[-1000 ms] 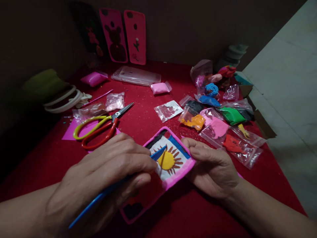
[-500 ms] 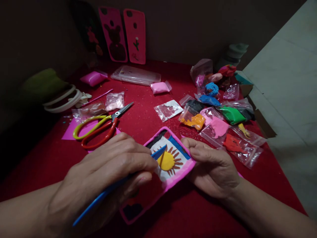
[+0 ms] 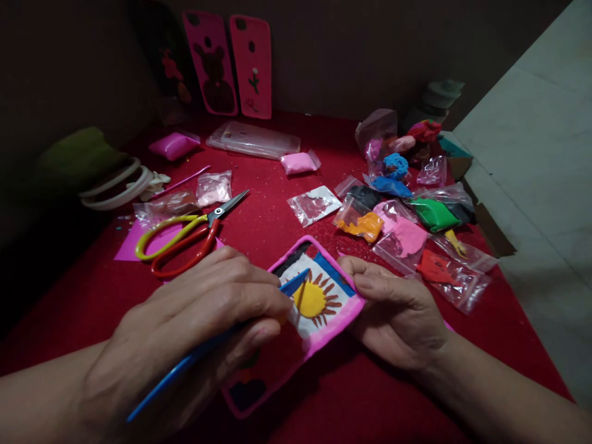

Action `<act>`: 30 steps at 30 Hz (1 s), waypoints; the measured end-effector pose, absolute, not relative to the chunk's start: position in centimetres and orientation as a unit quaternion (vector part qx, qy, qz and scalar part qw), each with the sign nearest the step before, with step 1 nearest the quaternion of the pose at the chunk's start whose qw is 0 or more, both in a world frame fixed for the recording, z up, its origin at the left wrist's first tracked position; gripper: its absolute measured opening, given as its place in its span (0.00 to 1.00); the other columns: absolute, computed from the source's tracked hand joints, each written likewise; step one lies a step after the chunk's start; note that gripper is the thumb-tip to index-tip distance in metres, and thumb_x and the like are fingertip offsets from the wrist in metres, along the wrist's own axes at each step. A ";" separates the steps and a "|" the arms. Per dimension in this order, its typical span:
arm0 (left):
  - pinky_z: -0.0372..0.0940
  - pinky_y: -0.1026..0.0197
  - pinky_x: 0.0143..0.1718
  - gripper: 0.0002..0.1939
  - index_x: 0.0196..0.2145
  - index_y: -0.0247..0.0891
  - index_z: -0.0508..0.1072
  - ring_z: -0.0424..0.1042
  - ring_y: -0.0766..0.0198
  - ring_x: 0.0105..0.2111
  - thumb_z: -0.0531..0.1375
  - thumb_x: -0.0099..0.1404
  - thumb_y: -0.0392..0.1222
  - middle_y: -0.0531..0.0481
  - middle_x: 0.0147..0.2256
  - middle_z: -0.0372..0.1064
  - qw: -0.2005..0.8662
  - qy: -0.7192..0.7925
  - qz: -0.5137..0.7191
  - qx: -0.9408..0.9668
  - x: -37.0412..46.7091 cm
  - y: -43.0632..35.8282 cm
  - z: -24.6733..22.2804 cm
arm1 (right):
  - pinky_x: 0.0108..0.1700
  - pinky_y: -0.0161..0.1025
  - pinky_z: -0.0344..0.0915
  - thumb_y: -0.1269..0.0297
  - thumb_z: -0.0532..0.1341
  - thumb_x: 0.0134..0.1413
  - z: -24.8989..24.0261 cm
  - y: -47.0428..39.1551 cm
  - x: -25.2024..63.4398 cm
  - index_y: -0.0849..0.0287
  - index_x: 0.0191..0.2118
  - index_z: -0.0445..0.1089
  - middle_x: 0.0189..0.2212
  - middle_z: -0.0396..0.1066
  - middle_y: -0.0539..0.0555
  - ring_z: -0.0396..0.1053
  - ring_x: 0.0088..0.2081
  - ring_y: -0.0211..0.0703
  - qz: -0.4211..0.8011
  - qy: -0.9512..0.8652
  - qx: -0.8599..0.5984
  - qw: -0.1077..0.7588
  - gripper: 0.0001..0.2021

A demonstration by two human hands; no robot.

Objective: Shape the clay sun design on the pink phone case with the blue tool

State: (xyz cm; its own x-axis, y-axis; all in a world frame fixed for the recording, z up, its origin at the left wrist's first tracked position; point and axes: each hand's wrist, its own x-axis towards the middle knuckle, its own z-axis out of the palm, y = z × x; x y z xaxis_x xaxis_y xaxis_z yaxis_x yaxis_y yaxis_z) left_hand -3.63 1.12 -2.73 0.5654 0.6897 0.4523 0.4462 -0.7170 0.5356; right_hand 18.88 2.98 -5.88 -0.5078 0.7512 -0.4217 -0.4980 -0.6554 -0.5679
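Note:
Pinched in my left hand (image 3: 203, 320) is a blue plastic clay tool (image 3: 173, 373). Its pointed tip lies over the upper left edge of a yellow clay sun with brown rays (image 3: 311, 300); whether it touches cannot be told. The sun sits on a white patch of a phone case (image 3: 337, 322) with a pink clay rim. Around the patch are blue, black, pink and dark red areas. My right hand (image 3: 393, 308) grips the case by its right corner, thumb on the rim. Part of the case is hidden behind my left hand.
Scissors (image 3: 185, 243) with yellow and red handles lie left of the case. Several bags of coloured clay (image 3: 407, 237) crowd the right side of the red cloth (image 3: 263, 209). A clear phone case (image 3: 253, 140) lies behind, and decorated cases (image 3: 252, 68) lean on the wall.
My left hand and the blue clay tool have shifted slightly left, the tip still over the sun's upper edge. My right hand and the case stay nearly in place.

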 end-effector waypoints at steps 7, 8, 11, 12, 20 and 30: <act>0.68 0.65 0.39 0.10 0.44 0.42 0.72 0.73 0.68 0.38 0.50 0.74 0.40 0.53 0.36 0.75 0.179 0.328 0.333 0.866 -3.6 1.1 -2.7 | 0.39 0.38 0.60 0.62 0.70 0.33 -5.9 2.9 19.0 0.61 0.22 0.69 0.21 0.62 0.49 0.59 0.27 0.37 0.847 -0.192 -0.331 0.368 0.11; 0.68 0.65 0.39 0.10 0.44 0.42 0.72 0.73 0.68 0.38 0.50 0.74 0.40 0.53 0.36 0.75 0.180 0.327 0.332 0.866 -3.6 1.1 -2.6 | 0.39 0.38 0.60 0.62 0.70 0.33 -5.9 2.9 19.0 0.61 0.22 0.69 0.21 0.62 0.49 0.59 0.27 0.37 0.847 -0.193 -0.331 0.368 0.11; 0.68 0.65 0.41 0.10 0.45 0.42 0.72 0.73 0.68 0.39 0.50 0.74 0.40 0.53 0.36 0.75 0.186 0.327 0.323 0.868 -3.6 1.2 -2.6 | 0.39 0.38 0.60 0.62 0.70 0.33 -5.9 2.9 19.0 0.61 0.22 0.69 0.21 0.62 0.49 0.59 0.27 0.37 0.847 -0.193 -0.333 0.367 0.11; 0.68 0.65 0.41 0.10 0.45 0.43 0.71 0.73 0.68 0.39 0.50 0.74 0.40 0.53 0.36 0.75 0.186 0.331 0.324 0.867 -3.6 1.2 -2.6 | 0.38 0.38 0.60 0.62 0.70 0.33 -5.9 2.8 19.0 0.61 0.22 0.70 0.21 0.62 0.49 0.59 0.27 0.37 0.848 -0.191 -0.332 0.367 0.11; 0.68 0.63 0.43 0.11 0.46 0.45 0.70 0.74 0.67 0.38 0.49 0.74 0.41 0.55 0.37 0.75 0.165 0.331 0.327 0.870 -3.7 1.1 -2.7 | 0.34 0.34 0.57 0.64 0.70 0.34 -5.9 3.0 19.0 0.62 0.21 0.69 0.21 0.63 0.49 0.58 0.25 0.34 0.854 -0.183 -0.308 0.378 0.10; 0.68 0.63 0.46 0.11 0.44 0.46 0.71 0.74 0.69 0.36 0.50 0.74 0.42 0.57 0.36 0.75 0.159 0.340 0.324 0.869 -3.7 1.0 -2.5 | 0.34 0.34 0.57 0.65 0.69 0.36 -5.7 2.9 19.0 0.62 0.22 0.70 0.20 0.63 0.49 0.59 0.25 0.34 0.857 -0.181 -0.296 0.380 0.09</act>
